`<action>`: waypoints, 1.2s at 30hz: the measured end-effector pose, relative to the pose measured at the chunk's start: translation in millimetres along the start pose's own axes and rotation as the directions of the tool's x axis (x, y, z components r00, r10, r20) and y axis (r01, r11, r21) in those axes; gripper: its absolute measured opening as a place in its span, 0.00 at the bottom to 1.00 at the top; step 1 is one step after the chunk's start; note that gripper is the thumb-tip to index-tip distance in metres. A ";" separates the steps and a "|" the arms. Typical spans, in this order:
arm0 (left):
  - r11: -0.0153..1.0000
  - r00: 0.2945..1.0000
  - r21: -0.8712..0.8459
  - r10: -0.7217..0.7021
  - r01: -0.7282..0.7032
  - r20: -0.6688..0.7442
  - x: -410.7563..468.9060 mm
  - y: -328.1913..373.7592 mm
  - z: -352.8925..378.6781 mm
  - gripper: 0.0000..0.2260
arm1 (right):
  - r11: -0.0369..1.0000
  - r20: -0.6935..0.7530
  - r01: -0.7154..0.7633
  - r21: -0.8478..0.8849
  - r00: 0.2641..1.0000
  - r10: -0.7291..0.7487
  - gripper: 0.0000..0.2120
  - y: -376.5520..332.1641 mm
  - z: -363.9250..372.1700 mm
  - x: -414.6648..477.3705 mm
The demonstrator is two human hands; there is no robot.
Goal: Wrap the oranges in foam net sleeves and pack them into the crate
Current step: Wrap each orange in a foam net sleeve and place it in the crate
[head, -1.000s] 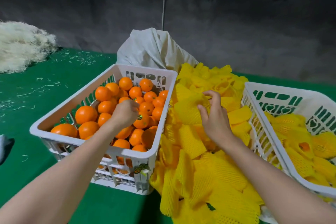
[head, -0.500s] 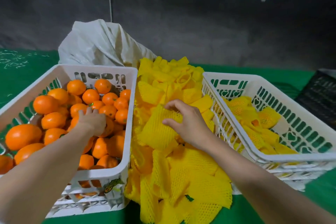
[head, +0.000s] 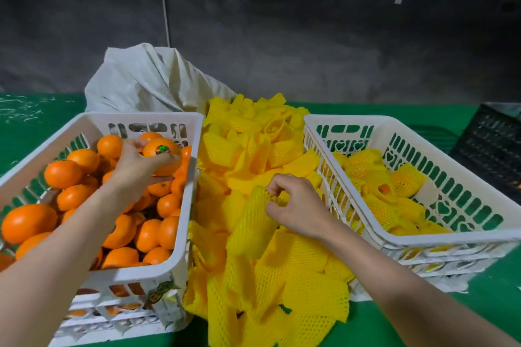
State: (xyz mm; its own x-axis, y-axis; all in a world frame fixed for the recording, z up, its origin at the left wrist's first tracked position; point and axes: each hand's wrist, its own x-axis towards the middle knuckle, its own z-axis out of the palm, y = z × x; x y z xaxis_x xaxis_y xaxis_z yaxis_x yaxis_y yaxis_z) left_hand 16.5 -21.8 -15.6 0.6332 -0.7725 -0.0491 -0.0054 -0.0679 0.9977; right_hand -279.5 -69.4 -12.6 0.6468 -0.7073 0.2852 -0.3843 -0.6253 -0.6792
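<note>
Fingers (head: 282, 181) of the right hand (head: 298, 208) pinch the top end of a yellow foam net sleeve (head: 252, 225), a soft mesh tube lying 1-to-7 o'clock on the sleeve pile (head: 304, 287). At 10 o'clock the left hand (head: 135, 169) grips a glossy stickered orange (head: 159, 153) over its white slotted crate (head: 132, 276). Wrapped fruit (head: 406, 180) sits in another crate (head: 451, 236) at 3 o'clock, on green cloth (head: 423, 315) before a grey wall (head: 282, 51).

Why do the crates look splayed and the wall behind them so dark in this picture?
Head view: a wide-angle lens splays the left crate and right crate and stretches the forearms near the corners; light falls on the oranges and foam net sleeves, leaving the wall dim; the sticker on the orange in the left hand glints.
</note>
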 end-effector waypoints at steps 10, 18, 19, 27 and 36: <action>0.885 0.923 -0.397 -0.085 0.244 0.376 -108.3 20.2 89.0 0.14 | 0.876 0.045 0.034 0.481 0.997 -0.063 0.05 -3.8 -17.6 -3.2; 0.800 0.950 -0.516 -0.229 0.307 0.211 -134.1 -7.7 148.2 0.13 | 0.771 0.224 -0.180 0.612 0.973 0.049 0.15 6.6 -18.7 -10.6; 0.790 0.952 -0.533 -0.227 0.303 0.205 -136.6 -10.8 151.4 0.15 | 0.771 0.241 -0.204 0.603 0.968 0.068 0.15 10.0 -18.8 -11.8; 0.847 0.982 -0.498 -0.159 0.188 0.100 -155.7 -28.3 174.2 0.16 | 0.913 0.106 -0.093 0.397 0.993 0.055 0.13 30.4 -7.9 -21.4; 0.834 0.920 -0.485 -0.064 0.262 0.386 -153.0 -38.8 155.2 0.36 | 0.929 -0.179 -0.098 0.356 0.969 0.171 0.14 52.6 2.8 -21.8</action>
State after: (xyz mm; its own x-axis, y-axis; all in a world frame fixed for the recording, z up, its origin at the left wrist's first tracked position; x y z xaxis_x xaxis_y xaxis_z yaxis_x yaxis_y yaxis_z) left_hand -200.2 1.0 -54.1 0.2842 -0.9503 -0.1274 0.5366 0.0475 0.8425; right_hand -312.0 -86.0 -56.5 0.4433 -0.8511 0.2814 -0.1862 -0.3945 -0.8998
